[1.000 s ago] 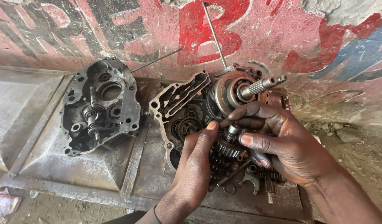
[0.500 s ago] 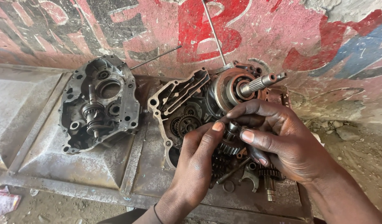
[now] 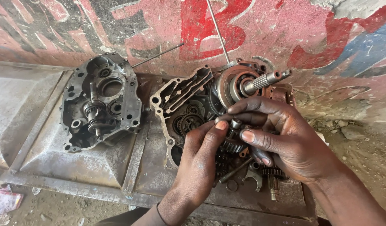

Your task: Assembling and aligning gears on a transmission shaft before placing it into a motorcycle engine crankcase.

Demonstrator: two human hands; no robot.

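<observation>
Both hands' fingers (image 3: 232, 109) stay pinched on the small gear shaft (image 3: 233, 136), the left hand (image 3: 199, 161) having crept up over the last second so its fingertips now meet the right hand (image 3: 285, 144), above the open crankcase half (image 3: 182, 111) on the metal desk (image 3: 33, 121).

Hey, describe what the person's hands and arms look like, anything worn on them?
Both are bare: no gloves, no sleeves in view. The left hand has a thin dark band around its wrist. The right hand shows no ring or band. Fingertips on both look grimy, the nails short.
</observation>
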